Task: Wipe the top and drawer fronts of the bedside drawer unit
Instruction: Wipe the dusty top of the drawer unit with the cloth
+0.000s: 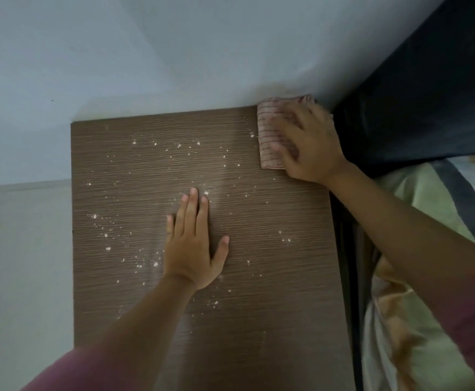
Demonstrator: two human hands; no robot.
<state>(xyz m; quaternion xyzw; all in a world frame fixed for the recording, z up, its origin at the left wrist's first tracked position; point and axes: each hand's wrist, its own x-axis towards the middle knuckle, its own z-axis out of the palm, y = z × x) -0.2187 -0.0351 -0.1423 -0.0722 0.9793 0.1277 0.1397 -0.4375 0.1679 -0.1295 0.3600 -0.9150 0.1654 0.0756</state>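
I look straight down on the brown wood-grain top of the bedside drawer unit. White crumbs and dust are scattered over most of it. My left hand lies flat, palm down, near the middle of the top, fingers together and holding nothing. My right hand presses a pale cloth with thin red stripes onto the far right corner, against the wall. The drawer fronts are out of sight.
A white wall runs along the back edge of the unit. A dark headboard and a bed with light patterned bedding stand close on the right. Pale floor lies to the left.
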